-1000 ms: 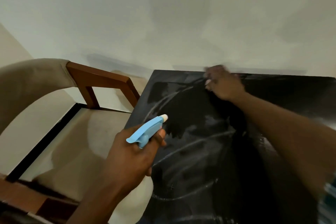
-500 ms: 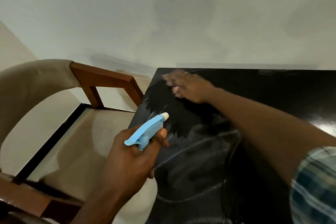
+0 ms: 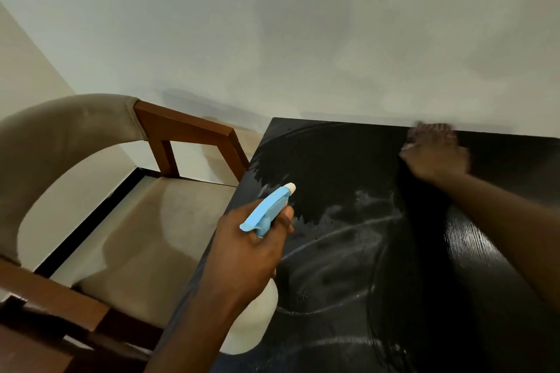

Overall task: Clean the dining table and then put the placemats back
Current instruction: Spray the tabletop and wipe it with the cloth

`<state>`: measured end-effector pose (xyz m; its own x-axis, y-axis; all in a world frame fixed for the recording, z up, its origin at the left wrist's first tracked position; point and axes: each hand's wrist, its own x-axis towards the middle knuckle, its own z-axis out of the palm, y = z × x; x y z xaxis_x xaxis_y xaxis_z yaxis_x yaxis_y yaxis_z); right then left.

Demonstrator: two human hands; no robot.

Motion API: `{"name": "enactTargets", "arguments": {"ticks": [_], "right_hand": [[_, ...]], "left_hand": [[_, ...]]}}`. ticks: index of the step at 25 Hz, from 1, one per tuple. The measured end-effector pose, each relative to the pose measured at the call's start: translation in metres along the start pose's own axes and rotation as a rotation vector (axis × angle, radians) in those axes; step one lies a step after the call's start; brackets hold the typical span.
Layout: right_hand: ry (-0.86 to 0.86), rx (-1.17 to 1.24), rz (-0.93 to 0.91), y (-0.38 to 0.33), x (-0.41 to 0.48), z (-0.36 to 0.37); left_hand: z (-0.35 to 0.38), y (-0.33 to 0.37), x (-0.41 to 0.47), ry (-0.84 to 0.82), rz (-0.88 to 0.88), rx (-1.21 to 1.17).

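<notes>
Our left hand (image 3: 251, 248) grips the spray bottle (image 3: 268, 209) at the 9 o'clock edge of the desk (image 3: 333, 160), while our right hand (image 3: 435, 151), too blurred to judge open or closed, lies at its 12 o'clock edge, wet streaks (image 3: 348, 236) toward 6.

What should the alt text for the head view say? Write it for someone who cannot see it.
A person's right hand, blurred, rests on the far edge of a wet, streaked black table, while the left hand grips a blue-topped spray bottle over its left edge. A beige cushioned wooden chair stands at left.
</notes>
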<state>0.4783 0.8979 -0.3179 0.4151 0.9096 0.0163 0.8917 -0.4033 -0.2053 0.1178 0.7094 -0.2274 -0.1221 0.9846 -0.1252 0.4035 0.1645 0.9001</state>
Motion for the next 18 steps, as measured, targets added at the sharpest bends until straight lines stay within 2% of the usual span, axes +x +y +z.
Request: {"name": "enactTargets", "arguments": {"ticks": [2, 5, 7, 8, 10, 12, 14, 15, 18], "right_hand": [[0.021, 0.066, -0.253, -0.069, -0.029, 0.002], [-0.192, 0.058, -0.651, -0.162, -0.058, 0.017], [-0.231, -0.007, -0.910, -0.203, -0.055, 0.029], [-0.231, -0.013, -0.963, -0.217, -0.047, 0.035], [-0.166, 0.009, -0.842, -0.236, -0.021, 0.048], [-0.114, 0.044, -0.547, -0.252, 0.012, 0.054], [-0.172, 0.040, -0.316, -0.265, 0.027, 0.060], [-0.167, 0.031, -0.335, -0.273, 0.027, 0.063], [-0.219, 0.056, -0.784, -0.289, 0.004, 0.058]], "left_hand": [[-0.001, -0.003, -0.006, 0.057, -0.005, -0.028], [-0.004, -0.007, -0.006, 0.098, -0.028, -0.042], [-0.007, -0.007, -0.004, 0.105, -0.009, -0.001], [-0.008, -0.008, -0.003, 0.102, 0.001, -0.015], [-0.010, -0.010, -0.003, 0.072, 0.005, -0.046], [-0.010, -0.012, -0.002, 0.045, -0.014, -0.047], [-0.010, -0.015, 0.001, 0.031, 0.044, -0.019], [-0.010, -0.017, 0.002, 0.045, 0.069, -0.026], [-0.008, -0.017, 0.004, 0.069, 0.088, -0.045]]}}
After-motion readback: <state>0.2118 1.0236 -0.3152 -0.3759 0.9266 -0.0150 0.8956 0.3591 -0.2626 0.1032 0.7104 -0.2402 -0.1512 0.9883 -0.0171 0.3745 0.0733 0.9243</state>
